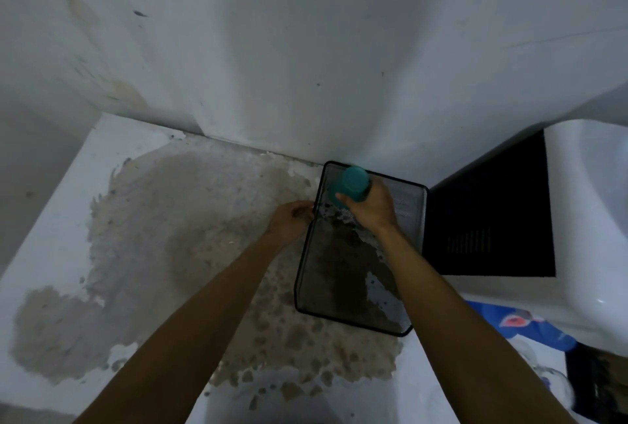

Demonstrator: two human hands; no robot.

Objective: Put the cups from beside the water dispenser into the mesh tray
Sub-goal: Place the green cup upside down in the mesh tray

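Note:
A black mesh tray [343,287] lies on a worn white counter, next to the wall. My right hand [372,207] is shut on a teal cup [351,184], bottom up, over the tray's far end. Whether the cup touches the tray floor I cannot tell. My left hand [291,219] grips the tray's left rim near its far corner. The rest of the tray holds nothing. The white water dispenser [577,219], with a black back panel, stands right of the tray.
The counter [163,253] has a large patch of peeled, stained surface left of and in front of the tray. A white wall rises behind. A blue packet [520,325] and a dark box [598,383] lie at the lower right.

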